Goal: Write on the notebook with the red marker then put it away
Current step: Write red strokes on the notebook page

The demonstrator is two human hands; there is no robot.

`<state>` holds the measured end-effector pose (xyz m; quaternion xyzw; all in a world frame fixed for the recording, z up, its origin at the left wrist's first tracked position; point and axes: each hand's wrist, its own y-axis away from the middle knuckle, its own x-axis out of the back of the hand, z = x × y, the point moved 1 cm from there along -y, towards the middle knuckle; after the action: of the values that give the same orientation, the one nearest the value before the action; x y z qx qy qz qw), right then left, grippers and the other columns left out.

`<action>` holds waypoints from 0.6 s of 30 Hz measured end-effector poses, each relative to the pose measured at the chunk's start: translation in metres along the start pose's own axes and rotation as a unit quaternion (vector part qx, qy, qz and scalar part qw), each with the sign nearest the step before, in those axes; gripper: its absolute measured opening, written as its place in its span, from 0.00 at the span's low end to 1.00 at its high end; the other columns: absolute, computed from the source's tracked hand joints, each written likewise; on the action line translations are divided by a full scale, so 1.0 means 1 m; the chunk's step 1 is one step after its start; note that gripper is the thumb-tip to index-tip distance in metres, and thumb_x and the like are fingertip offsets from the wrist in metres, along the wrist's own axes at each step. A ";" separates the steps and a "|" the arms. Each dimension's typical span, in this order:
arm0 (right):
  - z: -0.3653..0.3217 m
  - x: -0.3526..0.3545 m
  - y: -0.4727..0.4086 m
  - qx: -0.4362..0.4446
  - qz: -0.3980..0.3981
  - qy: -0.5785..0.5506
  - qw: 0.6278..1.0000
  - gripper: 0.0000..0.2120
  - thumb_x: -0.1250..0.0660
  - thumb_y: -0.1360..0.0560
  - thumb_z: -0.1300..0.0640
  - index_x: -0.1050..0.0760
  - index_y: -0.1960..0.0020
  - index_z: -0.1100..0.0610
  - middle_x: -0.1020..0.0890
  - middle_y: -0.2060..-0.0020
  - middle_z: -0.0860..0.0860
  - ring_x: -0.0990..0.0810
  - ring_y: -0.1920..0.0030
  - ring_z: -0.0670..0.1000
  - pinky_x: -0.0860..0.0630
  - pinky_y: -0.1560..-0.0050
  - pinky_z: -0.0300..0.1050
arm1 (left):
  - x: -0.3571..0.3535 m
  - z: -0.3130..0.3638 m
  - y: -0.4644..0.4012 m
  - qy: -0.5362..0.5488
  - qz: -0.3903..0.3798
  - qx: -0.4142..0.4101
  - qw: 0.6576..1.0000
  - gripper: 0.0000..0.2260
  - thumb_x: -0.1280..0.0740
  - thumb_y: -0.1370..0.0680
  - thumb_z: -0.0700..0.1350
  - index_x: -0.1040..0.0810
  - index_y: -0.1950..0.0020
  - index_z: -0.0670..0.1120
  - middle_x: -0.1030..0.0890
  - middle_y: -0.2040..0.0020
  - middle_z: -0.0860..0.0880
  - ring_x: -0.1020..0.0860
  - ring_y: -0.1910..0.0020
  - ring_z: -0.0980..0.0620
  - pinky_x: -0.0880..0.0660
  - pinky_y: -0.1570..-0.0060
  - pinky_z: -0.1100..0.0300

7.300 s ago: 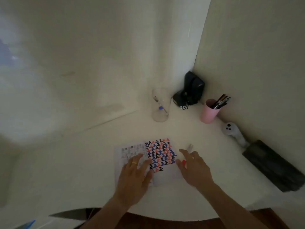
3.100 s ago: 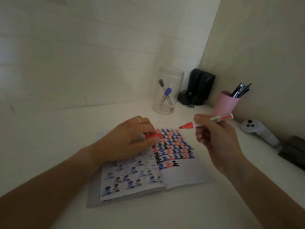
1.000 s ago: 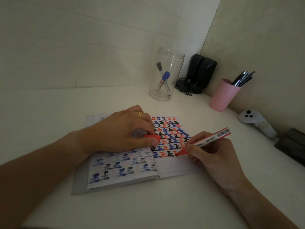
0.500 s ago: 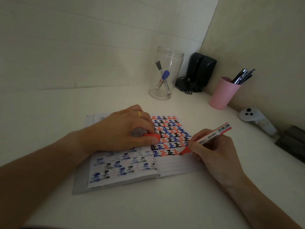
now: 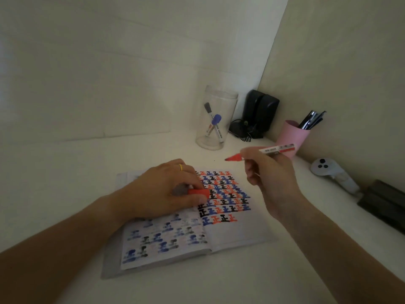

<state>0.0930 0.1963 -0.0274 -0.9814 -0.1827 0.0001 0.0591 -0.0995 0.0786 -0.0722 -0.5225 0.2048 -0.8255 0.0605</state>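
The notebook (image 5: 230, 233) lies open on the worktop (image 5: 65, 172). Behind it stands a jar (image 5: 215, 119) with markers in it; right of that, speakers (image 5: 258, 113), a cup (image 5: 292, 137) of pens, then a controller (image 5: 328, 172).

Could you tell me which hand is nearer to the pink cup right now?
The right hand: it is raised with the red marker just in front of the pink cup. The left hand rests on the notebook, farther away.

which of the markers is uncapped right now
The red marker in the right hand: its red tip is bare and off the page. The two markers standing in the clear jar have caps on, one blue, one dark.
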 end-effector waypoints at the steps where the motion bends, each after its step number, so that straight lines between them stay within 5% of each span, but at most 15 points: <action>1: -0.002 -0.011 -0.004 0.018 0.014 -0.011 1.000 0.01 0.28 0.26 0.62 0.18 0.56 0.58 0.20 0.68 0.51 0.26 0.67 0.48 0.28 0.69 0.38 | 0.001 0.000 0.000 0.006 0.014 0.015 1.000 0.16 0.34 0.23 0.64 0.17 0.43 0.57 0.17 0.49 0.60 0.22 0.48 0.59 0.23 0.47 0.54; 7: 0.034 -0.036 -0.005 0.192 0.053 0.014 0.980 0.05 0.26 0.25 0.58 0.17 0.50 0.52 0.13 0.58 0.49 0.14 0.58 0.49 0.17 0.59 0.45 | 0.009 -0.006 -0.008 -0.002 0.121 0.064 0.991 0.13 0.31 0.24 0.58 0.16 0.43 0.57 0.19 0.55 0.65 0.21 0.52 0.64 0.30 0.53 0.77; 11: 0.035 -0.027 0.000 0.221 0.023 0.060 0.973 0.08 0.29 0.23 0.55 0.16 0.44 0.49 0.12 0.54 0.46 0.13 0.55 0.47 0.16 0.56 0.42 | 0.010 -0.004 -0.007 0.009 0.194 0.107 0.975 0.10 0.27 0.25 0.53 0.17 0.43 0.56 0.21 0.56 0.64 0.23 0.55 0.64 0.30 0.55 0.76; 15: 0.032 -0.022 -0.002 0.184 0.015 0.029 0.982 0.11 0.30 0.22 0.56 0.17 0.41 0.51 0.12 0.51 0.48 0.12 0.54 0.46 0.16 0.55 0.42 | 0.007 -0.005 -0.004 0.076 0.213 0.142 0.964 0.10 0.32 0.21 0.50 0.17 0.41 0.56 0.17 0.52 0.57 0.20 0.56 0.57 0.24 0.55 0.66; 18: 0.030 -0.019 -0.005 0.134 0.010 -0.038 0.990 0.08 0.29 0.23 0.58 0.18 0.44 0.54 0.11 0.56 0.52 0.12 0.56 0.49 0.16 0.53 0.45 | 0.007 -0.010 -0.005 0.132 0.221 0.157 0.953 0.12 0.34 0.19 0.45 0.18 0.37 0.54 0.17 0.49 0.55 0.18 0.57 0.56 0.24 0.58 0.70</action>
<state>0.0726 0.1974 -0.0574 -0.9658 -0.1729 0.0622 0.1831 -0.1105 0.0837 -0.0683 -0.3339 0.1894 -0.8749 0.2952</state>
